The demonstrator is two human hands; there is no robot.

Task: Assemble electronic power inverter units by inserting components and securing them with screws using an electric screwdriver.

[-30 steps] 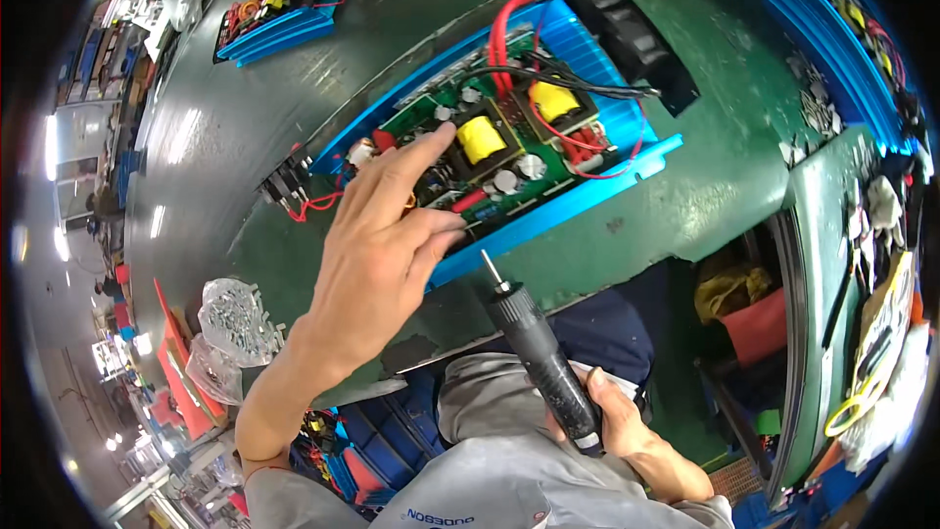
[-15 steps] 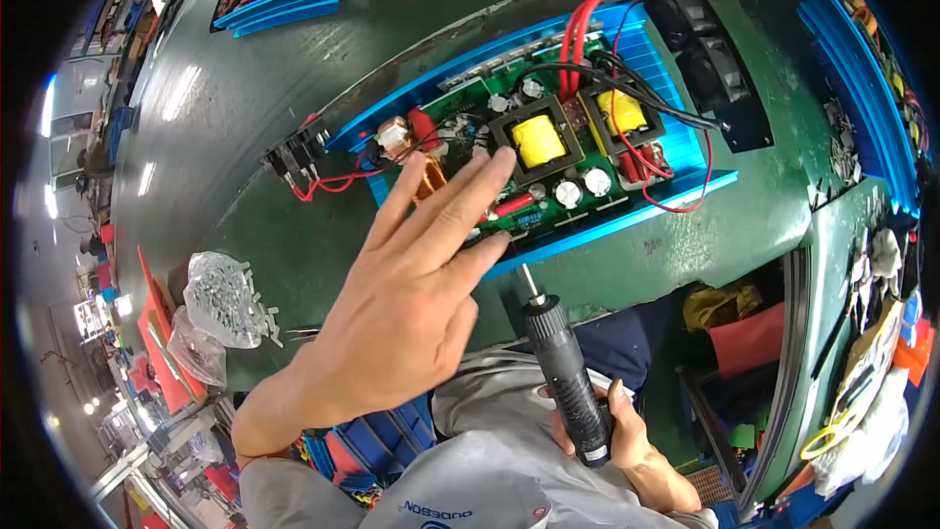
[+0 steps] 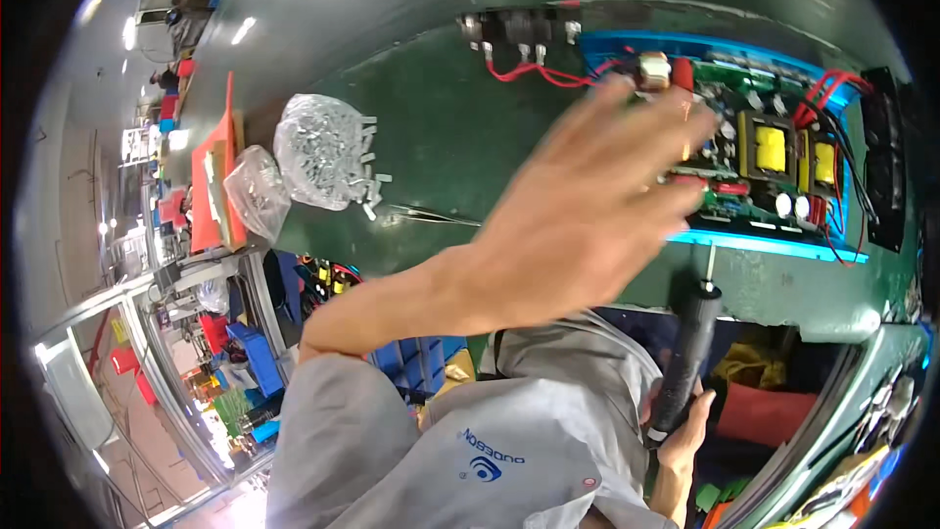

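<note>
My left hand (image 3: 587,206) hovers over the left end of a circuit board, its fingers stretched out and smeared by motion, with nothing visibly held. The board sits in a blue metal housing (image 3: 774,247) and carries yellow-wrapped transformers (image 3: 772,149) and capacitors. Red wires join it to a black part with metal terminals (image 3: 519,27) at its left. A black end panel (image 3: 884,157) lies at its right. My right hand (image 3: 690,431) is closed round the lower part of a black electric screwdriver (image 3: 688,348). The bit points up at the housing's near edge; whether it touches is unclear.
Left on the green bench lies a clear bag of small metallic pieces (image 3: 318,152), several spilled beside it. A smaller clear bag (image 3: 257,186) and an orange-red panel (image 3: 209,191) adjoin it. Tweezers (image 3: 431,215) lie near my left forearm. Blue bins (image 3: 416,367) sit below the bench edge.
The view has swung left, so the board and screwdriver appear farther right. My left hand remains over the board's left end, now blurred. My right hand keeps hold of the screwdriver.
</note>
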